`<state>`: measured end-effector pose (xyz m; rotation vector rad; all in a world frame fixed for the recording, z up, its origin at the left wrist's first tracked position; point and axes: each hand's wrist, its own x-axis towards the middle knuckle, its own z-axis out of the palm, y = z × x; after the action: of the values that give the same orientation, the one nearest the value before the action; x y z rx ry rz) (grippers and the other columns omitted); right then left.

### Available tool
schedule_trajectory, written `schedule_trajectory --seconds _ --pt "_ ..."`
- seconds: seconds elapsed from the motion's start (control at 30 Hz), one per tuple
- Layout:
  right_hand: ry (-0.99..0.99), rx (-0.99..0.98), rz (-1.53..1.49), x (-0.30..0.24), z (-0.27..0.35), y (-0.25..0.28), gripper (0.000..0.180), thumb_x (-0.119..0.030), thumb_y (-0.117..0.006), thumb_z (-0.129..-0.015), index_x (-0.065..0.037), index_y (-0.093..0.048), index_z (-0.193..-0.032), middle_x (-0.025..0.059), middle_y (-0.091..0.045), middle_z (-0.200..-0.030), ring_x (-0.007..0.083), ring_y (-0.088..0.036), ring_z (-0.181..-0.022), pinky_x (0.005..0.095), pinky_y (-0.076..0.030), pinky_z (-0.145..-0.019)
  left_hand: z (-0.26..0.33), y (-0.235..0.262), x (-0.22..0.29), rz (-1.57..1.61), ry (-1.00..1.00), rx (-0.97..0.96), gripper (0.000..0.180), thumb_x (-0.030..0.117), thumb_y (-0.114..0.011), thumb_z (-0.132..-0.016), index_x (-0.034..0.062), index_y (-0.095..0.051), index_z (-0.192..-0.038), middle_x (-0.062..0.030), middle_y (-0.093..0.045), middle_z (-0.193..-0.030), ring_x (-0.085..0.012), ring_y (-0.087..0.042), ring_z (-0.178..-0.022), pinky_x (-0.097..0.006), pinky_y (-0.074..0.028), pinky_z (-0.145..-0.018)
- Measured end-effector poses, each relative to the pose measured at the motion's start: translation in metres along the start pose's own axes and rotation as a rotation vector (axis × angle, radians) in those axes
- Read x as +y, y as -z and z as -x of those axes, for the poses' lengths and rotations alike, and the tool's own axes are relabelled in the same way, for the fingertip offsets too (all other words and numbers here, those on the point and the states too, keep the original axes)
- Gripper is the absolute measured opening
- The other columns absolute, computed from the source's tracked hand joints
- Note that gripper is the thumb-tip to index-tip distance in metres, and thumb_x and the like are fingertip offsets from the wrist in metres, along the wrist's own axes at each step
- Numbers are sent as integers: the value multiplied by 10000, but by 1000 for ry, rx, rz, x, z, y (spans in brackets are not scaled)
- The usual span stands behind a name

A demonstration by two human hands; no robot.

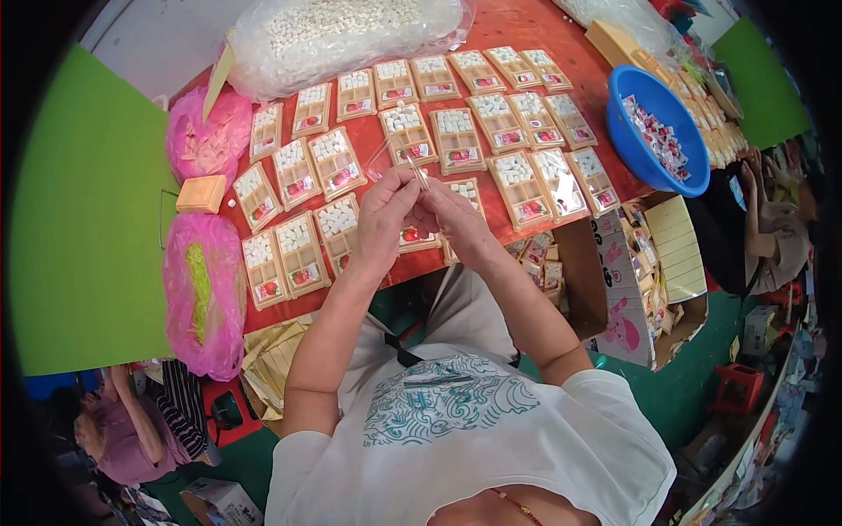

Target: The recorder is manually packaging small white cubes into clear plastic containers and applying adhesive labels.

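Note:
My left hand (386,209) and my right hand (453,219) meet above the front half of the red table, fingers pinched together. Between them is a thin clear plastic piece (381,163), probably a tray lid; its full outline is hard to make out. Rows of beige compartment trays (456,140) surround the hands. White pellet-like pieces fill the upper compartment of each, and a small packet with a red strawberry picture lies in a lower one. Glare on one tray (559,184) to the right suggests a clear cover. My hands partly hide the trays beneath them.
A big clear bag of white pieces (342,26) lies at the back. Pink bags (206,289) and a beige block (201,194) line the left edge. At right are a blue basin (620,131) of small packets and cartons (627,298) below. Other people sit at both sides.

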<state>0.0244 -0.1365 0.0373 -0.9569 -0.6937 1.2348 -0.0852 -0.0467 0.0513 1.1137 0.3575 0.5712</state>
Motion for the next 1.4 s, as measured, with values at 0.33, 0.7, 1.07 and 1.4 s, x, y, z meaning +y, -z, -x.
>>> schedule_trajectory --seconds 0.33,0.7,1.07,1.4 --pt "21 8 -2 3 -2 6 399 -423 -437 -979 -77 -552 -1140 -37 -489 -820 62 -424 -720 224 -350 -639 -6 -4 -2 -58 -19 3 191 192 -460 -994 21 -545 -1006 -78 -617 -791 -167 -618 -595 -288 -524 -533" --pt "-36 15 49 3 6 14 404 -328 -474 -965 -64 -502 -1270 -16 -536 -878 69 -493 -794 211 -377 -632 -5 -1 -4 -193 42 -21 176 176 -473 -977 26 -566 -978 -56 -612 -777 -127 -607 -621 -259 -510 -578" --pt "54 391 331 -12 13 67 638 -355 -503 -905 -93 -332 -1461 92 -505 -1345 191 -554 -1110 303 -462 -758 -105 57 -49 -1558 -440 88 462 279 -506 -916 56 -439 -1315 -135 -408 -1397 -325 -389 -1292 -548 -345 -993" --pt "153 453 412 -16 11 86 596 -304 -481 -934 -35 -339 -1447 143 -459 -1379 211 -477 -1222 308 -419 -934 -161 82 -67 -1830 -129 -75 670 451 -433 -939 44 -287 -1451 -136 -235 -1538 -312 -176 -1437 -640 -210 -1079"
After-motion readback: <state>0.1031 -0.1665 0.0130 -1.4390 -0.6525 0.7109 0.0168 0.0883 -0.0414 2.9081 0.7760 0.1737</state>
